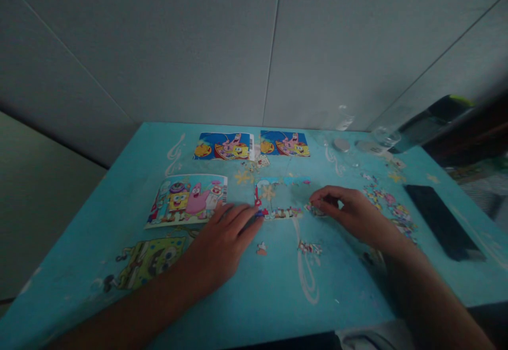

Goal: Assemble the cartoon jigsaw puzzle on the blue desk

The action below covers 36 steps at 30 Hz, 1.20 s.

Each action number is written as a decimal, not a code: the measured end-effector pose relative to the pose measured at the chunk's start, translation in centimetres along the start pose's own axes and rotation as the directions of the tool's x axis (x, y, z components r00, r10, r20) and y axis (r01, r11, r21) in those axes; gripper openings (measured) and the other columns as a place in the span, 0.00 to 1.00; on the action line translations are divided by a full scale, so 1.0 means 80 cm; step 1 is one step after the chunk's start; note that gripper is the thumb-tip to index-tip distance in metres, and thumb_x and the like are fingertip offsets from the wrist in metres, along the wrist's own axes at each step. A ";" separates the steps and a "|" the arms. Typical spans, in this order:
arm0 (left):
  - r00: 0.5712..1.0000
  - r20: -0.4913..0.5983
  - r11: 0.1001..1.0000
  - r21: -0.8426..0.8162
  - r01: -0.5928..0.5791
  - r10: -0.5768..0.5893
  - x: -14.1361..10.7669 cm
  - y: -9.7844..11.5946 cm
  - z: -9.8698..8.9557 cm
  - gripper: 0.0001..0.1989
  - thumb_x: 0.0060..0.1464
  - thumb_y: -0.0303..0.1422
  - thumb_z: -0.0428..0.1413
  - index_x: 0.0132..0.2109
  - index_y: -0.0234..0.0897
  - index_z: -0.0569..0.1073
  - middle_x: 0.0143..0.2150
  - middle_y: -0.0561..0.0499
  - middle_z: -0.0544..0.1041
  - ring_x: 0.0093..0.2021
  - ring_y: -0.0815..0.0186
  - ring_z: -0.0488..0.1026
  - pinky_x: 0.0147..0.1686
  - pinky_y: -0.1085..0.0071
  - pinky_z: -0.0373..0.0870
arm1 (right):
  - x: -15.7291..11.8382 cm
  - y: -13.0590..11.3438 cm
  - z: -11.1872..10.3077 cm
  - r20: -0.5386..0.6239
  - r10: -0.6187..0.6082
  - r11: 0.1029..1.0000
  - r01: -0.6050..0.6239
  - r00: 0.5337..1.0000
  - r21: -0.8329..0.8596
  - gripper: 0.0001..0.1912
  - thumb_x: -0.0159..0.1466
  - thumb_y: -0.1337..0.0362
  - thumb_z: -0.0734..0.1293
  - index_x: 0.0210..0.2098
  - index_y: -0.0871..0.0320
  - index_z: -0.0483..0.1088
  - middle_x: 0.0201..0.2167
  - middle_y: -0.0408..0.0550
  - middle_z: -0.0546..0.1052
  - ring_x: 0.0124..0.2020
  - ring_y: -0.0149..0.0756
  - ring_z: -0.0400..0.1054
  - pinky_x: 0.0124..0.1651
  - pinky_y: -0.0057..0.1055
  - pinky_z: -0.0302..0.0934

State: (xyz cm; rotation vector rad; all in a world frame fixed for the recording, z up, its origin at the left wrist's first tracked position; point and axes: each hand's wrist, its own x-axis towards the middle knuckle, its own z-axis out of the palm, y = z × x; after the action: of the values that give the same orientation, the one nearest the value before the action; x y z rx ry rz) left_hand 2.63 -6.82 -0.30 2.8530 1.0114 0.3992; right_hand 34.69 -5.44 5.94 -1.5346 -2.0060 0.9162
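Note:
A partly joined jigsaw puzzle [278, 214] lies mid-table, with its left, top and bottom edges showing. My left hand [228, 239] rests with fingers stretched out, the fingertips at the puzzle's lower left corner. To the right of the puzzle, my right hand [345, 209] pinches a small puzzle piece [311, 208] above the tabletop, partly hidden by the fingers. Left of the puzzle is a reference picture [186, 199] with cartoon figures. A few loose puzzle pieces [309, 248] lie nearer me, and another loose piece [261, 248] sits by my left hand.
Two blue cartoon pictures, one left [224, 146] and one right [284, 143], lie at the back. A pile of puzzle pieces [391, 207] spreads at right beside a dark flat phone-like object [442, 223]. Clear containers [384, 137] and a dark bottle [432, 119] stand near the wall.

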 end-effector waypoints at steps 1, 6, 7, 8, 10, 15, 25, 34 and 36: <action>1.000 0.003 1.000 -0.002 0.003 -0.003 0.000 0.000 0.000 0.29 0.59 0.17 0.47 0.65 0.36 0.68 0.66 0.41 0.68 0.63 0.49 0.64 0.65 0.42 0.59 | 0.001 0.005 -0.006 0.012 0.005 1.000 -0.004 1.000 -0.019 0.10 0.70 0.57 0.66 0.41 0.53 0.78 0.37 0.44 0.82 0.36 0.34 0.74 0.39 0.30 0.66; 1.000 0.017 1.000 0.008 0.015 -0.015 -0.002 -0.001 0.003 0.30 0.59 0.16 0.47 0.66 0.37 0.67 0.66 0.41 0.67 0.64 0.49 0.64 0.65 0.41 0.58 | 0.003 0.017 -0.006 0.128 -0.038 0.994 0.051 0.991 -0.100 0.11 0.71 0.59 0.64 0.41 0.52 0.79 0.39 0.45 0.82 0.38 0.35 0.75 0.43 0.32 0.68; 1.000 0.021 1.000 0.011 0.013 -0.013 -0.002 -0.001 0.004 0.30 0.59 0.16 0.47 0.66 0.37 0.67 0.66 0.41 0.67 0.64 0.49 0.64 0.65 0.41 0.58 | 0.004 0.018 -0.003 0.129 -0.052 0.991 0.067 0.990 -0.118 0.10 0.71 0.60 0.64 0.41 0.52 0.79 0.39 0.45 0.82 0.39 0.35 0.75 0.44 0.32 0.68; 1.000 0.024 1.000 0.013 0.012 -0.013 -0.002 -0.001 0.004 0.30 0.59 0.16 0.47 0.66 0.37 0.67 0.67 0.41 0.67 0.64 0.49 0.64 0.65 0.41 0.58 | 0.004 0.019 0.001 0.127 -0.067 0.987 0.084 0.990 -0.134 0.10 0.71 0.61 0.64 0.41 0.52 0.78 0.39 0.45 0.82 0.39 0.35 0.75 0.45 0.32 0.68; 1.000 0.025 1.000 0.017 0.012 -0.012 -0.002 0.000 0.004 0.30 0.59 0.16 0.47 0.66 0.37 0.67 0.67 0.41 0.67 0.64 0.49 0.64 0.65 0.41 0.58 | 0.006 0.021 0.007 0.119 -0.098 0.980 0.117 0.988 -0.163 0.09 0.71 0.62 0.65 0.42 0.53 0.78 0.40 0.45 0.81 0.40 0.35 0.75 0.45 0.32 0.67; 1.000 0.007 1.000 0.019 0.008 -0.008 -0.001 0.000 0.003 0.29 0.60 0.17 0.47 0.66 0.37 0.67 0.66 0.41 0.67 0.64 0.50 0.64 0.65 0.42 0.58 | 0.009 0.023 0.017 0.085 -0.162 0.955 0.177 0.983 -0.236 0.08 0.70 0.64 0.66 0.43 0.52 0.78 0.39 0.46 0.81 0.40 0.36 0.74 0.46 0.33 0.67; 1.000 0.003 1.000 0.024 0.009 -0.009 -0.001 0.001 0.002 0.28 0.61 0.18 0.48 0.66 0.38 0.67 0.66 0.42 0.68 0.65 0.51 0.65 0.66 0.44 0.58 | 0.010 0.014 0.029 0.030 -0.141 0.918 0.142 0.990 -0.371 0.09 0.70 0.65 0.65 0.46 0.53 0.78 0.40 0.49 0.80 0.42 0.41 0.74 0.50 0.39 0.67; 1.000 0.001 0.999 0.033 0.011 -0.011 -0.002 0.002 0.002 0.29 0.60 0.17 0.46 0.66 0.38 0.67 0.67 0.42 0.68 0.65 0.51 0.64 0.66 0.43 0.57 | 0.005 0.015 0.015 0.038 -0.129 0.949 0.134 0.991 -0.284 0.06 0.70 0.64 0.67 0.42 0.52 0.77 0.41 0.47 0.79 0.41 0.37 0.73 0.47 0.35 0.67; 1.000 0.008 0.999 0.034 0.012 -0.012 -0.003 0.001 0.003 0.29 0.60 0.17 0.47 0.66 0.38 0.67 0.67 0.42 0.68 0.65 0.51 0.64 0.66 0.43 0.57 | 0.004 0.015 0.012 0.079 -0.130 0.945 0.148 0.988 -0.290 0.05 0.69 0.64 0.67 0.41 0.52 0.77 0.40 0.46 0.79 0.40 0.36 0.73 0.46 0.34 0.67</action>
State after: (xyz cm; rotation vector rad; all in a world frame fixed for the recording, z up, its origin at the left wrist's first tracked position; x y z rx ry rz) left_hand 2.60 -7.05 -0.56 2.8746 1.0438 0.3720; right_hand 34.68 -5.14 4.38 -1.5050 -2.3459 0.6330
